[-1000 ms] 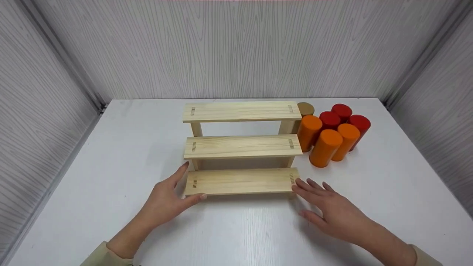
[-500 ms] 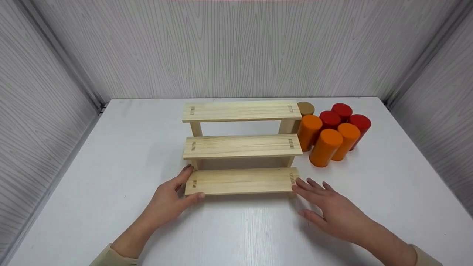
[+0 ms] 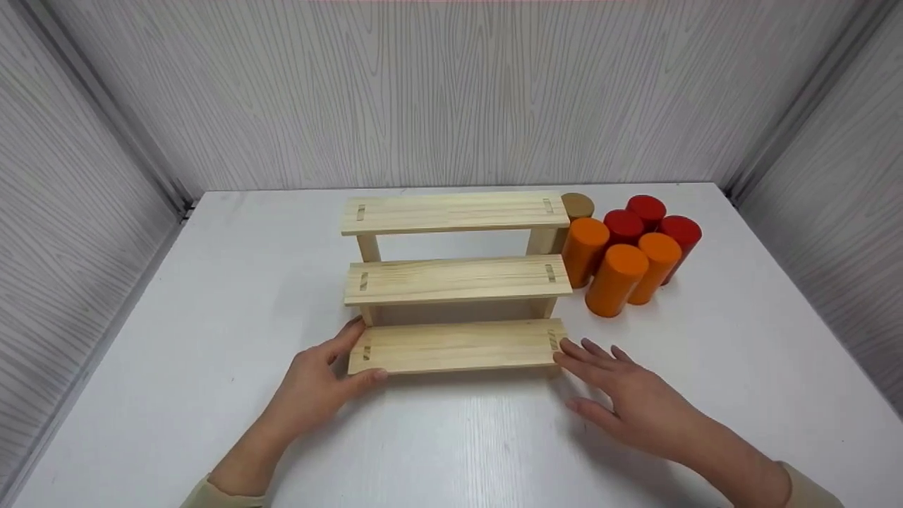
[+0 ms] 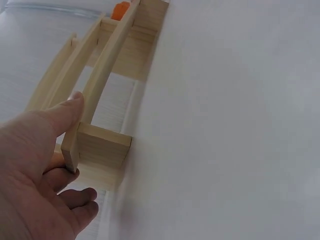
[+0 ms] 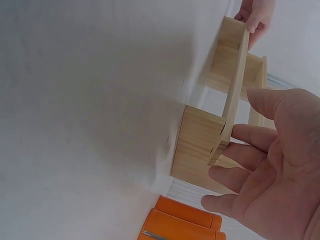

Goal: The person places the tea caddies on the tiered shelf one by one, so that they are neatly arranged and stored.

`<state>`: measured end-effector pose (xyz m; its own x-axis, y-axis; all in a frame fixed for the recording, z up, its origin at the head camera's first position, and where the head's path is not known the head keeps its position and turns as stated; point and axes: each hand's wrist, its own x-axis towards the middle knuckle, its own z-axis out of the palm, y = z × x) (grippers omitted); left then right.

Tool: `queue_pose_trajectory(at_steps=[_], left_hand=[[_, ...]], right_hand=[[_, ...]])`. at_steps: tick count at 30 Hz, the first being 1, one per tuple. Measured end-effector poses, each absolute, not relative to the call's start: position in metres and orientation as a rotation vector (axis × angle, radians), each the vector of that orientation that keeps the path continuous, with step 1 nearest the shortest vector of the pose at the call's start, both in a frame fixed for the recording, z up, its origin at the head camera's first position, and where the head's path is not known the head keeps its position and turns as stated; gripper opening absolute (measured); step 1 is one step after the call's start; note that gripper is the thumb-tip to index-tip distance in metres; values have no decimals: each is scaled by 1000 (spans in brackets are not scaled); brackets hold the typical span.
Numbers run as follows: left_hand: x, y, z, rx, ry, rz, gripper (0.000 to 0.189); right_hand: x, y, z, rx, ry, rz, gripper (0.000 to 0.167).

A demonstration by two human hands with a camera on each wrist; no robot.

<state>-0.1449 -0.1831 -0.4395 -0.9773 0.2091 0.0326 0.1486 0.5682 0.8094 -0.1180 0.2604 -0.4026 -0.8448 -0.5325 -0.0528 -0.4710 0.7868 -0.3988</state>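
A three-step wooden display shelf [image 3: 458, 347] stands on the white table. At the left end of its lowest board my left hand [image 3: 310, 395] holds on, thumb on the front edge and fingers behind. The left wrist view shows that hand [image 4: 45, 170] around the board's corner. My right hand [image 3: 631, 406] lies along the opposite end with straight, spread fingers; its fingertips touch or nearly touch the board. In the right wrist view this hand [image 5: 280, 160] has its thumb apart from the wood.
Several upright cylinders stand close by the shelf's right side: orange ones [image 3: 615, 282], red ones [image 3: 681, 236] and a tan one [image 3: 578, 204] partly hidden behind the top board. Grey wood-patterned panels [image 3: 451, 92] enclose the table [image 3: 451, 451] at the back and sides.
My left hand has moved in and closed its thumb and fingers on the shelf's left end. The right hand stays put. Shelf and cylinders sit slightly further left in the view.
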Motion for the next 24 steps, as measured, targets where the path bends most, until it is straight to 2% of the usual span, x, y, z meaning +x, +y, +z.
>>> queue_pose_trajectory(at_steps=[5,15,24], left_hand=[[-145,-182,-439,314,2742,1378,93],[-145,-183,-438,287,2738,1389,92],[-146,-182,-442,308,2763,1390,91]], right_hand=[[-124,271,-394,-741,2843,-653,61],[-151,322,-351,-696,3198,-872,53],[-194,368,-334,-363,3170,-1351,53]])
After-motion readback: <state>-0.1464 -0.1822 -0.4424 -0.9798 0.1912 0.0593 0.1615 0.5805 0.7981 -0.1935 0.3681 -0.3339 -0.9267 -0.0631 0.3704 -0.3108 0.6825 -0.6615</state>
